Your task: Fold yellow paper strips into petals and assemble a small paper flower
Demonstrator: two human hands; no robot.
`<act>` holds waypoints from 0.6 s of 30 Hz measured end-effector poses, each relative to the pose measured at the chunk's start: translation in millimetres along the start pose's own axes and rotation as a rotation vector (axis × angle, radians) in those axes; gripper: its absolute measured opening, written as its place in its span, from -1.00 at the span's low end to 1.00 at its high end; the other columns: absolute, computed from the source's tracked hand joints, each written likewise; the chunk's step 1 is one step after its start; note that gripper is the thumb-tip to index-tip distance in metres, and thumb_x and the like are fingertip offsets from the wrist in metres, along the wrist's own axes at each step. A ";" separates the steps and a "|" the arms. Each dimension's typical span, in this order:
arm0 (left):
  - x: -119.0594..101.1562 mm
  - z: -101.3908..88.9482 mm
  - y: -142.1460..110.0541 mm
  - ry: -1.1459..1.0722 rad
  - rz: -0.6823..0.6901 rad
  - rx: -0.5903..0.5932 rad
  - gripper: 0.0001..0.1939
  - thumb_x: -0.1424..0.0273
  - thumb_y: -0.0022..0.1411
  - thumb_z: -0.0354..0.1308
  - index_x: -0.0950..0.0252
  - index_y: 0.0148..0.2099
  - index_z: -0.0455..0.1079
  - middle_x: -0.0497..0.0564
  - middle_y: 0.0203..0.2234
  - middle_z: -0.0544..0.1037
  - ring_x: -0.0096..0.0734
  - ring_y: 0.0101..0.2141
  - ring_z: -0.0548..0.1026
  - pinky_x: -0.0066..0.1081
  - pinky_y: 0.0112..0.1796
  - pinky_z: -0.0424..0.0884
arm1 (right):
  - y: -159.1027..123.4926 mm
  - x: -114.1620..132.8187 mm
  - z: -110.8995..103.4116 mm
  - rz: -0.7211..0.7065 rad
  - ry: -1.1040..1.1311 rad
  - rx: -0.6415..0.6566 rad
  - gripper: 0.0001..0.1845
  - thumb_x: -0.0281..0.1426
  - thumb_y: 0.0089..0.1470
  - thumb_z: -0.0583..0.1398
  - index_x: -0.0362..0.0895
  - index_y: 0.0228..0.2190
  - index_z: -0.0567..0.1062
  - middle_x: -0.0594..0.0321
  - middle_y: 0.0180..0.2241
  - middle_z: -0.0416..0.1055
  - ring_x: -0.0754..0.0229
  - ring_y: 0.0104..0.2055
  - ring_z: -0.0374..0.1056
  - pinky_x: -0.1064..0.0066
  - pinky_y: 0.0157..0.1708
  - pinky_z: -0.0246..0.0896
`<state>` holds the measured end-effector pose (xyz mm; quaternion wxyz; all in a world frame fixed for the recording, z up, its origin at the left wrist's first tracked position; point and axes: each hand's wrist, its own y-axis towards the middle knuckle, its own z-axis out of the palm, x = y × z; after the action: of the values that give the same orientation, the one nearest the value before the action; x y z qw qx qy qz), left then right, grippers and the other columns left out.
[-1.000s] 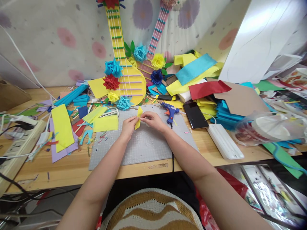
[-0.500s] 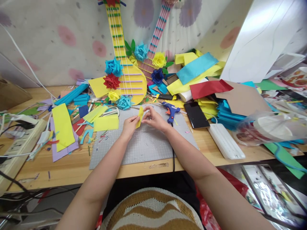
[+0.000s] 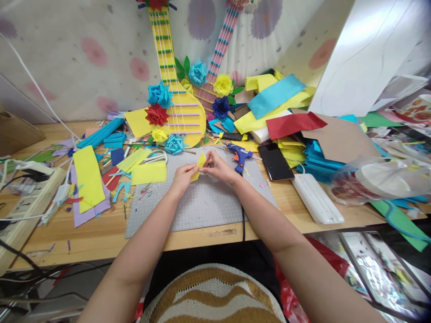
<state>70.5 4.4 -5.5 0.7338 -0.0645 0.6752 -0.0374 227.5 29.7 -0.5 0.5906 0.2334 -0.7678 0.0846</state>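
A small piece of yellow paper [image 3: 201, 162] is held upright above the grey cutting mat [image 3: 202, 206]. My left hand [image 3: 185, 177] pinches its lower left part between thumb and fingers. On the paper's right edge my right hand [image 3: 216, 167] is closed, fingertips and thumb gripping it. Just right of that hand lies a blue glue gun [image 3: 241, 156], its cord running down the mat. Left of my hands rest a yellow paper rectangle [image 3: 149, 172] and scissors [image 3: 158, 155] partly under paper scraps.
A yellow paper guitar [image 3: 186, 114] with paper flowers leans at the back, a pink one [image 3: 218, 49] beside it. On the right are a black phone [image 3: 276, 161], a white power bank [image 3: 318, 198] and piled paper. A power strip [image 3: 30, 211] sits at the left edge.
My right hand has come in slightly and its fingers have closed onto the paper's edge. The paper has tilted and shifted a little to the right.
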 end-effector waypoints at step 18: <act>-5.9 -7.1 -0.2 0.132 0.049 0.130 -0.77 0.23 -0.22 0.30 0.28 -0.49 0.53 0.00 -0.46 0.49 -0.39 -0.40 0.38 -0.41 -0.34 0.27 | -0.2 -1.5 -1.7 0.072 -0.040 -0.003 -0.58 -0.30 -0.19 0.22 -0.06 -0.38 0.06 0.45 -0.54 0.35 0.30 -0.50 0.31 0.46 -0.51 0.13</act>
<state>63.0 4.7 -0.2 0.6911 0.0026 0.7196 -0.0674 229.3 30.6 -1.5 0.5719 0.2066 -0.7875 0.1000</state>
